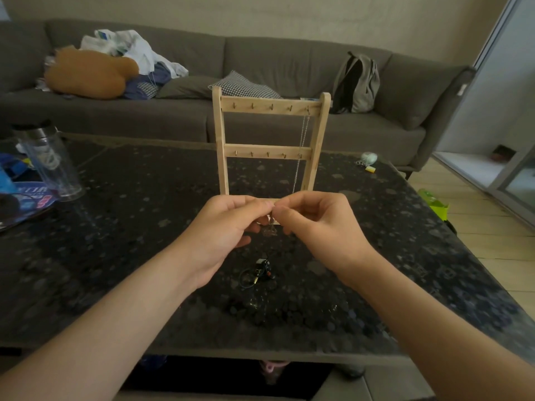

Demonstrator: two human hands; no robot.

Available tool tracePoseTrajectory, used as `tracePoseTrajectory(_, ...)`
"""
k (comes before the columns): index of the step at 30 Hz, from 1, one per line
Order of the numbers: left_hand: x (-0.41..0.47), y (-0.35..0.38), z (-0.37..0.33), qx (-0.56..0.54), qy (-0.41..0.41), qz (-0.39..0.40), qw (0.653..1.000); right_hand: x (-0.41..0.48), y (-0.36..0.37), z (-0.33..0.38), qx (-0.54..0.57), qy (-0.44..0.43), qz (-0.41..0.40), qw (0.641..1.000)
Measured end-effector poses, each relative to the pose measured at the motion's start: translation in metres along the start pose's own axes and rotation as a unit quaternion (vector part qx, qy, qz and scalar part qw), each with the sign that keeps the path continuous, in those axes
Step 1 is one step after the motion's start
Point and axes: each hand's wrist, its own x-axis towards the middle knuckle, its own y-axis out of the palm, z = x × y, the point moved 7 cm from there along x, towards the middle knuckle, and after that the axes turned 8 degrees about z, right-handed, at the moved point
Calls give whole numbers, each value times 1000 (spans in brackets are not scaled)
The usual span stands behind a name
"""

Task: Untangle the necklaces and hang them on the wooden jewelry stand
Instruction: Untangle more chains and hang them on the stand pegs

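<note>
In the head view, left hand and right hand both pinch what looks like a thin necklace just before the wooden jewelry stand, one chain already hung; pulling hard could tighten its knot

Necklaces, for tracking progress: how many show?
3: silver chain on the stand's top-right hook; second necklace pinched by left hand and right hand; dark tangle on the table, maybe hiding more.
</note>
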Motion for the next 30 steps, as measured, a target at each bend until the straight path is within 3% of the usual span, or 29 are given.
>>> tracePoseTrajectory(5, -2, -4, -5, 34, 26, -6, 999, 1, -1, 0, -38, -8, 2, 999)
tracePoseTrajectory(7, -2, -6, -12, 97, 61, -7, 993, 1, -2, 0, -71, -17, 7, 997)
tracePoseTrajectory(12, -1, -5, -26, 310, 118, 4, 943, 3, -1, 0, -170, -26, 26, 985)
tracePoseTrajectory(16, -2, 3, -19, 367, 110, 34, 923, 2, 8, -2, -179, -20, 62, 982)
tracePoseTrajectory(24, -8, 17, -19, 393, 123, 47, 910, 1, 15, -11, -144, 49, 101, 983)
tracePoseTrajectory(30, -2, 1, -19, 289, 123, -1, 949, 3, 20, -15, -144, 71, 123, 979)
